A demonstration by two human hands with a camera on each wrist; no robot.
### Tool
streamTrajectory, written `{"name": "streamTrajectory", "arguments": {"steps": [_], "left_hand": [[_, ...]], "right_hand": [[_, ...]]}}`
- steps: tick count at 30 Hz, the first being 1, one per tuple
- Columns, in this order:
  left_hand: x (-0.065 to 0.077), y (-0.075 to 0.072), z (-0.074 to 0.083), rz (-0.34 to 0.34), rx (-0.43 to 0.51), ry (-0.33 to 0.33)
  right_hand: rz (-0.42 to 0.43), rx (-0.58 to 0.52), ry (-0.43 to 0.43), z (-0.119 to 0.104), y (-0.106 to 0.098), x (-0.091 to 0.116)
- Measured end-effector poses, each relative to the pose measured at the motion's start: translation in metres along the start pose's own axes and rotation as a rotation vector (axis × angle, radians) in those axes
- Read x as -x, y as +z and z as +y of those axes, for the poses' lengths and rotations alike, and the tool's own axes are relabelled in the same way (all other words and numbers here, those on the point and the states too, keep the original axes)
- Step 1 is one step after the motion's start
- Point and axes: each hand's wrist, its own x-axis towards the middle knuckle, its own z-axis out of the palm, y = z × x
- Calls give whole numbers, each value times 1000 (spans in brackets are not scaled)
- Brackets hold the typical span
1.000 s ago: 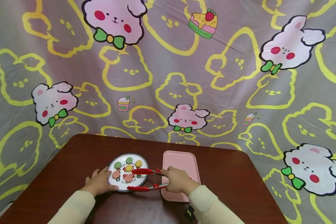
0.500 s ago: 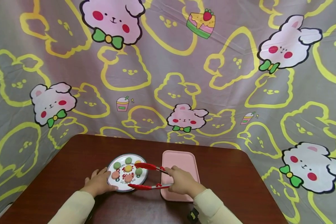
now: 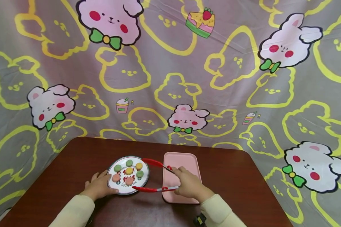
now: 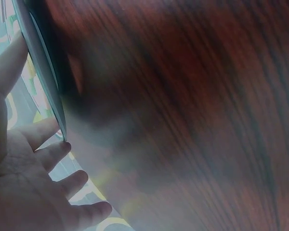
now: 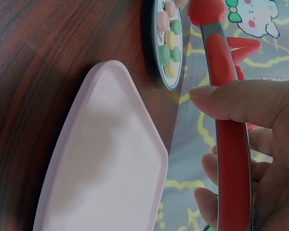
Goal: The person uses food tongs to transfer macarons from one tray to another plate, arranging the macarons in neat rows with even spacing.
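A round white plate (image 3: 122,189) with a dark rim and red lettering holds several green, yellow and pink macarons, among them a green macaron (image 3: 140,174) near its right side. My left hand (image 3: 98,186) holds the plate's left rim; in the left wrist view, thumb and nearest fingers meet the edge while the others are spread off it. My right hand (image 3: 188,184) grips red-and-metal tongs (image 3: 143,189). The tong arms are spread wide with nothing between the tips, one tip by the plate's far right rim and the other by the near rim.
A pink rectangular tray (image 3: 182,159) lies right of the plate, partly under my right hand. Both stand on a dark brown wooden table (image 3: 227,176). A patterned curtain (image 3: 227,94) hangs behind it. A small black object (image 3: 199,219) shows beside the right sleeve.
The tongs have drawn right, off the middle of the plate, and their arms have spread wider. The green macaron at the plate's right, hidden earlier, is now visible. The left hand keeps its place.
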Motion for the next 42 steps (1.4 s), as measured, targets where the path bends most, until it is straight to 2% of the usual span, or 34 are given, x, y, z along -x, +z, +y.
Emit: {"name": "streamTrajectory", "arguments": {"steps": [7,21,36,42], "left_hand": [[0,2,-3,-3,6,3],[-3,1,-1,-12,17,-1],[-2,4,-4,-15,40,16],[-4,4,-4,-28,38,7]], "right_hand": [[53,-37,16,7,-2,5],[171,-106,203,22,0,22],[231,-178,334,40,1,37],[265,-166,378,50,-1,43]]}}
